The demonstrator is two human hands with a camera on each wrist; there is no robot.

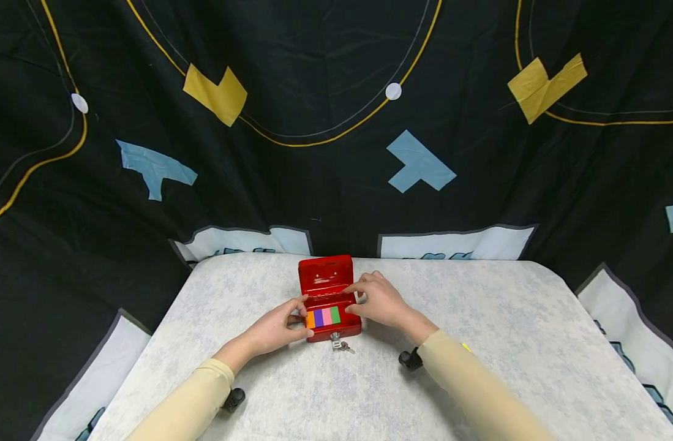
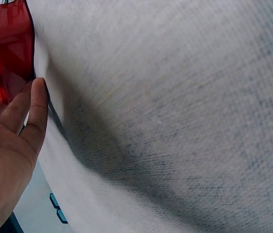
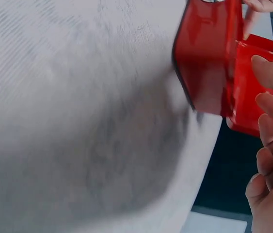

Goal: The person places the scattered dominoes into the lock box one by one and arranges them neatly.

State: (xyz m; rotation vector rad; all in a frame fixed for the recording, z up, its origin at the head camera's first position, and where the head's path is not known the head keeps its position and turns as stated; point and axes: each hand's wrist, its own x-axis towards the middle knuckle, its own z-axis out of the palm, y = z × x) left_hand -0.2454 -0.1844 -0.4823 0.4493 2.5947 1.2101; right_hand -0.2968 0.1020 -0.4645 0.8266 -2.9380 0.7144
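Note:
A red metal cash box (image 1: 333,334) stands on the table with its lid (image 1: 326,269) raised at the back. Inside lies a row of flat strips (image 1: 327,316) in orange, purple, pink and green. My left hand (image 1: 275,324) is at the box's left side, thumb by the front corner; in the left wrist view its fingers lie against the red side wall (image 2: 15,53). Over the right rim is my right hand (image 1: 383,300), thumb and forefinger spread apart with nothing between them. A small padlock (image 1: 336,341) hangs at the front, keys (image 1: 346,347) beside it.
A pale patterned cloth covers the table (image 1: 270,398). Behind it hangs a dark curtain (image 1: 314,184) with yellow and blue shapes. Each wrist wears a black camera (image 1: 234,399). Part of a yellow thing (image 1: 466,347) shows behind the right sleeve.

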